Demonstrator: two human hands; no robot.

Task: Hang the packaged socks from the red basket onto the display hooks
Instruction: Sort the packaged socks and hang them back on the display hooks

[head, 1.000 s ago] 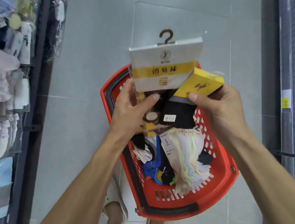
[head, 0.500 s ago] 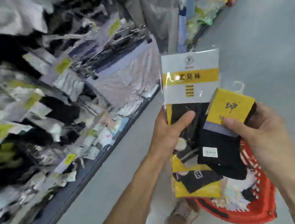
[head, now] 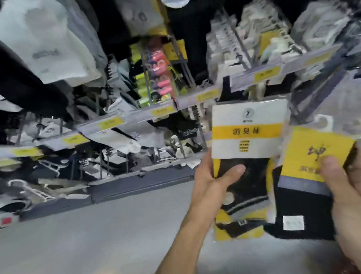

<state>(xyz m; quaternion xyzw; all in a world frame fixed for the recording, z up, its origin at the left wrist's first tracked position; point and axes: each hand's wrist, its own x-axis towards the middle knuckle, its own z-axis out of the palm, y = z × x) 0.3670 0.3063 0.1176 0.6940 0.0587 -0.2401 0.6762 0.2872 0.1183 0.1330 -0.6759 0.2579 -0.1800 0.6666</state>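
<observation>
My left hand (head: pixel 211 180) grips a flat sock packet (head: pixel 249 129) with a white card, a yellow band and black socks below. My right hand (head: pixel 359 190) holds a second pair, black socks under a yellow card (head: pixel 312 153) with a white hanger loop. Both packets are upright in front of the display, the first to the left of the second. Rows of display hooks (head: pixel 195 121) with hanging socks fill the rack behind them. The red basket is out of sight, apart from a faint red blur at the bottom right corner.
Price strips with yellow labels (head: pixel 163 110) run across the rack. A dark base plinth (head: pixel 135 184) meets the grey floor (head: pixel 86 249). Packed white and black garments (head: pixel 36 40) hang at the upper left. The picture is blurred by motion.
The view has swung up from the basket on the floor to the sock rack. Both hands have kept their packets and raised them toward the hooks.
</observation>
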